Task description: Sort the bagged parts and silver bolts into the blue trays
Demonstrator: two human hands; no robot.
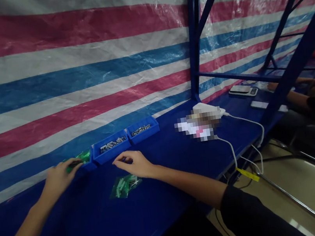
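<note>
My left hand [61, 175] reaches over the leftmost blue bin [91, 165], its fingers closed on a green plastic bag [69, 169]. More shiny green plastic [84, 156] shows in that bin. My right hand [136, 163] hovers in front of the middle bin with thumb and fingertips brought together; anything between them is too small to make out. Below it, a clear green-tinted bag [125, 186] holding several pale, elongated pieces lies on the blue table [87, 227]. The middle bin [96, 157] contains silvery metal pieces, and the right bin [145, 135] holds smaller metal parts.
A striped plastic sheet [80, 78] hangs behind the table. To the right stand a blue metal frame [194, 49], a white box-shaped device [203, 109] with white cables [234, 154], and a digital scale [243, 90]. Another person's arm [296, 99] is farther right.
</note>
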